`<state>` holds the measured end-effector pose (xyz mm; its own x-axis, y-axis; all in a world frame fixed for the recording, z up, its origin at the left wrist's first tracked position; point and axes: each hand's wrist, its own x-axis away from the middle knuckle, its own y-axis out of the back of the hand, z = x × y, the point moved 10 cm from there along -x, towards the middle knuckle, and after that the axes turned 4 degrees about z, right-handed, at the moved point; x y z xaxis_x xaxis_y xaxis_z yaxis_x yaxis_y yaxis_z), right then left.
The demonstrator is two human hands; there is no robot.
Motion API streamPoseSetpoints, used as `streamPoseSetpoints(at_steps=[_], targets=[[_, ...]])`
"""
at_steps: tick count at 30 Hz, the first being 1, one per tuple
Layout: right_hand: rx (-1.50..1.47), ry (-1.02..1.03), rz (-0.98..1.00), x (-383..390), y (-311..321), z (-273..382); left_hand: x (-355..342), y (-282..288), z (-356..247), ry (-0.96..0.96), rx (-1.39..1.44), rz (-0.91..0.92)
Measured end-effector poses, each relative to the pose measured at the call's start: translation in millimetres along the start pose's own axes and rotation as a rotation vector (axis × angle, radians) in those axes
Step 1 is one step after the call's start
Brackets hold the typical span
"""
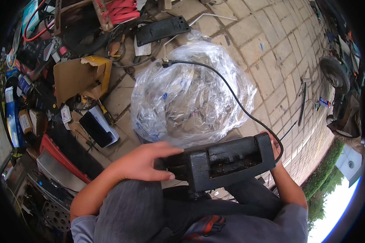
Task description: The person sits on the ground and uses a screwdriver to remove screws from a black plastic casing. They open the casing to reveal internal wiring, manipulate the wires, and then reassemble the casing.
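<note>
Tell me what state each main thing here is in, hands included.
Black housing: recess uncovered
Left hand: open, thumb and fingers apart
Right hand: mostly hidden behind housing
Black power cord: unplugged
Clear plastic sheeting: crumpled
Yellow cardboard box: open, torn
Hammer: lying on paving

Soft daylight lit the paving stones (267, 24), leaving only faint shadows. The sky (334, 218) at the near right burned out to white, and glare streaked the clear plastic (194, 93). The clutter (40, 85) on the left looked dimmer. Slight blur softened the left hand (148, 160). Fisheye distortion curved the right side, and black filled the corners.
</note>
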<state>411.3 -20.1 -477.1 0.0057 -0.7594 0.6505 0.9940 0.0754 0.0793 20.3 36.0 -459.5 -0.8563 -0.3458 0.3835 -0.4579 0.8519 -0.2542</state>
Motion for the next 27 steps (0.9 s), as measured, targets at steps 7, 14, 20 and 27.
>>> streamPoseSetpoints(at_steps=[7, 14, 20, 27], targets=[[0.016, -0.035, 0.009, -0.7, -6.7, 3.2, 0.5, 4.6, -1.0, -0.037, 0.042, -0.043], [0.037, -0.053, -0.050, 0.9, 5.3, -8.3, 0.2, 4.1, -1.8, 0.038, 0.063, 0.007], [0.058, -0.035, -0.026, -0.2, 9.6, -13.3, -2.9, 5.0, -5.0, 0.011, 0.056, -0.007], [0.049, -0.054, -0.081, 1.4, 7.0, -11.6, -3.7, 5.6, -4.3, 0.006, 0.050, -0.018]])
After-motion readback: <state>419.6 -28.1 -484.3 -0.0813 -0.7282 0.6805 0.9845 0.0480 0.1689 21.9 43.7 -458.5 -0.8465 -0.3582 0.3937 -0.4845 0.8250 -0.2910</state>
